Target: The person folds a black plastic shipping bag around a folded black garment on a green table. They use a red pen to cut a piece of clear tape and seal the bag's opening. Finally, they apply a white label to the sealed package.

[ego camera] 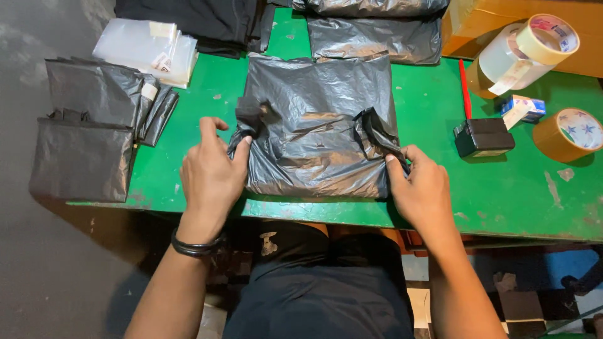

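A grey plastic bag parcel (317, 122) lies flat on the green table (502, 182), with a loose flap bunched at each near side. My left hand (212, 172) pinches the left flap between thumb and fingers. On the other side my right hand (422, 188) grips the right flap at the parcel's near right corner. A black band circles my left wrist.
Folded grey bags (94, 129) overhang the table's left edge. Clear plastic sleeves (147, 50) and dark cloth (201, 19) lie at the back left. More grey parcels (374, 34) sit behind. Right: tape rolls (524, 53), brown tape (568, 133), red-handled black tool (480, 129), cardboard box (496, 19).
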